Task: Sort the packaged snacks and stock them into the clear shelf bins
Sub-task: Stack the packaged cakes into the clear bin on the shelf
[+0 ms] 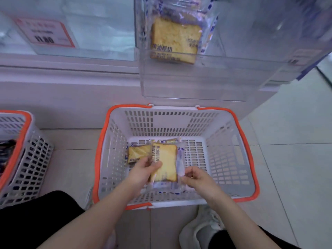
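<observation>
Left hand [143, 170] gripping bread packet [166, 164] over white basket [231, 151], right hand [195, 176] pinching its wrapper edge at 3 o'clock, second packet [138, 153] at 10 o'clock, clear bin [197, 78] at 12 o'clock

Basket [115, 159] on the floor before the shelf, bread packet [166, 163] inside it held between left hand [143, 170] and right hand [196, 177], second packet [137, 153] just left, clear bin [233, 56] above holding another packet [175, 40], second basket [27, 159] far left.

Both hands reach into the white basket [224, 153] — left hand [143, 172] gripping a wrapped toast slice [166, 163], right hand [195, 177] pinching its wrapper edge — another packet [138, 153] beside it.
</observation>
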Demonstrator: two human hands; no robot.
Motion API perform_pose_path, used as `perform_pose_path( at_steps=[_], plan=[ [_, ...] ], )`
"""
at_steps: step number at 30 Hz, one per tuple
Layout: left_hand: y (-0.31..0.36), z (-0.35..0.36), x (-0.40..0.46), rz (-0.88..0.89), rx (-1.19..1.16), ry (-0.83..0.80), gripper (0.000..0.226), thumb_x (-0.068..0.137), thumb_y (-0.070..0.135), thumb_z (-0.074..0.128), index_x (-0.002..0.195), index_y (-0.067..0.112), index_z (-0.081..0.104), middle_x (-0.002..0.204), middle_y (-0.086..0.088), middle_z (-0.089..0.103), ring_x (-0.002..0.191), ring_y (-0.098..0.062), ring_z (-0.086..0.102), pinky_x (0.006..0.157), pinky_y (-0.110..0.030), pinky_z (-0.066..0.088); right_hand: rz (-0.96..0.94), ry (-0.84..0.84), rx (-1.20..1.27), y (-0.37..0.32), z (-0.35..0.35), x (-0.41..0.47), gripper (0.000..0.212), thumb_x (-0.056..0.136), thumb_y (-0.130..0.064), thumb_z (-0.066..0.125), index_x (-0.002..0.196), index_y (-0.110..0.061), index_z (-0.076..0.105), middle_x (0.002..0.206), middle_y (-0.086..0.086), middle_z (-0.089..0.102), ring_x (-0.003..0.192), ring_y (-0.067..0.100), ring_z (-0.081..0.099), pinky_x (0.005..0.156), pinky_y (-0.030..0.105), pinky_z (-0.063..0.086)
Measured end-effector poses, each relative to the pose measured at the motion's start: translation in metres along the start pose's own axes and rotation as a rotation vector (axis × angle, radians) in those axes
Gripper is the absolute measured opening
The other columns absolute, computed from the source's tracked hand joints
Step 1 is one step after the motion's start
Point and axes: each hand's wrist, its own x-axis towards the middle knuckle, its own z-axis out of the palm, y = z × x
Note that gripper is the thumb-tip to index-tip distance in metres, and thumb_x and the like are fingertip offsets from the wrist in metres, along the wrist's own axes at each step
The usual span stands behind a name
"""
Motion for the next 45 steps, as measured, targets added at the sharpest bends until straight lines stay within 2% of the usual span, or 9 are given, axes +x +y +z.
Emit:
perform_pose_path(
  at_steps=[6, 13, 17, 21, 25, 31, 36, 41, 45],
  plan=[
    [0.035, 0.011, -0.028, 0.266, 0.193, -0.061, 0.036, 0.084, 0.009, 0.065, 0.116, 0.02, 0.053, 0.103, 0.007, 0.068, 0.093, -0.008, 0.066, 0.082, -0.03, 0.055, -0.217, 0.344, 0.028, -0.024, -0.002, -0.014, 0.02, 0.089, -0.014, 0.061, 0.105, -0.017, 0.05, 0.097, -0.005, 0.056, 0.084, 0.001, 0.054, 0.061, 0.002, 0.041],
    [0.064, 0.017, -0.06, 0.458, 0.194, -0.133, 0.037, 0.082, 0.004, 0.066, 0.109, 0.026, 0.054, 0.105, 0.002, 0.065, 0.092, -0.01, 0.064, 0.071, -0.02, 0.053, -0.329, 0.138, 0.461, -0.036, 0.002, -0.029, 0.019, 0.089, -0.012, 0.056, 0.108, -0.017, 0.059, 0.101, 0.004, 0.07, 0.097, 0.017, 0.065, 0.087, 0.034, 0.052],
    [0.092, 0.024, -0.08, 0.745, 0.236, 0.128, 0.041, 0.085, 0.008, 0.063, 0.113, 0.029, 0.042, 0.116, 0.006, 0.054, 0.109, -0.011, 0.052, 0.09, -0.021, 0.044, -0.519, 0.228, 0.192, -0.048, -0.007, -0.034, 0.014, 0.088, -0.01, 0.061, 0.094, -0.023, 0.061, 0.08, -0.015, 0.07, 0.077, -0.004, 0.064, 0.067, 0.012, 0.049],
    [0.128, 0.021, -0.099, 1.149, 0.767, 0.347, 0.037, 0.081, 0.013, 0.069, 0.117, 0.012, 0.058, 0.117, 0.0, 0.054, 0.112, -0.012, 0.045, 0.097, -0.017, 0.027, -0.65, 0.258, -0.235, -0.062, -0.008, -0.045, 0.014, 0.081, -0.032, 0.065, 0.088, -0.04, 0.056, 0.088, -0.022, 0.066, 0.085, -0.008, 0.06, 0.076, 0.011, 0.047],
    [0.144, 0.024, -0.115, 1.101, 1.029, 0.052, 0.018, 0.083, 0.021, 0.067, 0.099, 0.014, 0.069, 0.097, 0.004, 0.064, 0.093, -0.004, 0.052, 0.082, -0.013, 0.035, -0.68, 0.201, -0.42, -0.074, -0.006, -0.058, 0.031, 0.075, -0.053, 0.052, 0.096, -0.03, 0.053, 0.094, -0.006, 0.063, 0.091, 0.016, 0.061, 0.083, 0.043, 0.049],
    [0.145, 0.028, -0.125, 0.96, 1.134, -0.07, 0.017, 0.084, 0.023, 0.066, 0.1, 0.016, 0.064, 0.087, 0.01, 0.057, 0.081, -0.007, 0.053, 0.069, -0.01, 0.036, -0.744, 0.227, -0.521, -0.085, -0.009, -0.073, 0.025, 0.08, -0.039, 0.059, 0.1, -0.024, 0.057, 0.095, -0.004, 0.063, 0.091, 0.016, 0.06, 0.082, 0.045, 0.05],
    [0.158, 0.024, -0.138, 1.028, 1.008, -0.06, 0.021, 0.086, 0.016, 0.063, 0.071, 0.023, 0.05, 0.067, 0.01, 0.054, 0.065, -0.002, 0.049, 0.061, -0.013, 0.036, -0.83, 0.305, -0.431, -0.098, -0.01, -0.089, 0.01, 0.083, -0.036, 0.058, 0.092, -0.038, 0.056, 0.089, -0.014, 0.063, 0.087, -0.001, 0.059, 0.079, 0.024, 0.049],
    [0.17, 0.028, -0.15, 0.986, 0.438, 0.044, 0.02, 0.09, 0.01, 0.054, 0.072, 0.019, 0.053, 0.059, 0.013, 0.061, 0.057, 0.0, 0.053, 0.056, -0.011, 0.042, -0.847, 0.517, -0.269, -0.118, -0.028, -0.102, 0.028, 0.084, -0.022, 0.065, 0.111, -0.03, 0.059, 0.106, -0.019, 0.059, 0.097, -0.008, 0.052, 0.085, 0.002, 0.035],
    [0.182, 0.037, -0.154, 0.973, 0.117, 0.075, 0.022, 0.096, 0.007, 0.044, 0.076, 0.014, 0.046, 0.051, 0.014, 0.059, 0.044, 0.006, 0.05, 0.045, -0.008, 0.039, -0.715, 0.513, 0.293, -0.126, -0.036, -0.103, 0.029, 0.087, -0.017, 0.062, 0.11, -0.033, 0.055, 0.115, -0.013, 0.058, 0.103, -0.001, 0.055, 0.087, 0.017, 0.042]
  ],
)
